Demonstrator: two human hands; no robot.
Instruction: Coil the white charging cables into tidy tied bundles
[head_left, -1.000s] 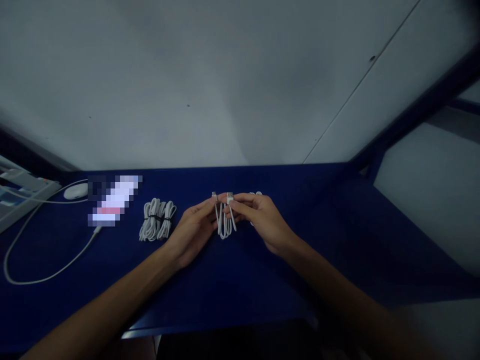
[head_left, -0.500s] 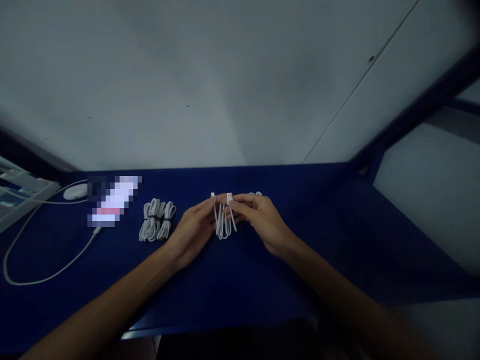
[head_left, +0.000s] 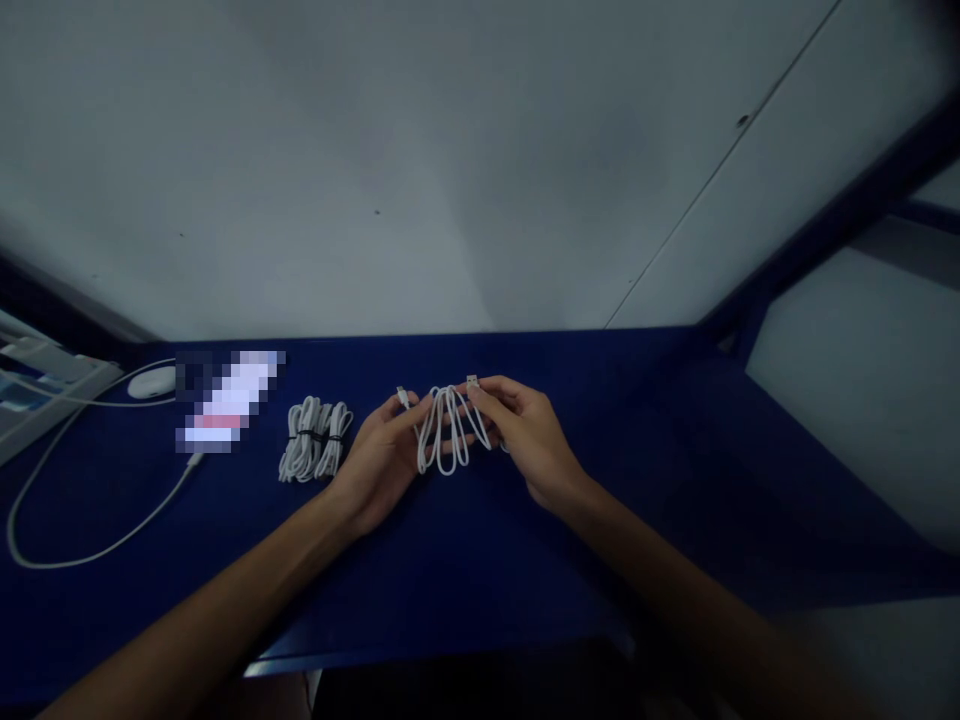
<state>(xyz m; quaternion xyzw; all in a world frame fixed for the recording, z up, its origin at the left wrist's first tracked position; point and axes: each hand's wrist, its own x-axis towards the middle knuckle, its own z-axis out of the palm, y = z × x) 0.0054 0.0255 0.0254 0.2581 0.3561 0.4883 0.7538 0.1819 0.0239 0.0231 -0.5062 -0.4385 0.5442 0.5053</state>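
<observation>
A white USB cable [head_left: 448,455] hangs in several loose loops between my two hands, above the blue table. My left hand [head_left: 384,455] is closed on the loops' left side, and one small plug [head_left: 403,397] sticks up past its thumb. With thumb and fingers my right hand [head_left: 525,430] pinches the other end, where the flat USB-A plug [head_left: 472,382] points up. Fingers show behind the loops. To the left of my left hand lie white cable bundles [head_left: 306,440], each tied round the middle with a black band.
On the blue table [head_left: 465,580], a pixelated phone-like slab [head_left: 236,395] lies at left with a white cable [head_left: 112,552] plugged in. A white oval object [head_left: 152,382] sits beside it, and a white tray [head_left: 56,405] at far left. A pale wall [head_left: 450,180] rises behind.
My hands have moved slightly apart, and the cable's loops have fanned out wider between them. The two plugs are farther from each other. The bundles on the table have not moved.
</observation>
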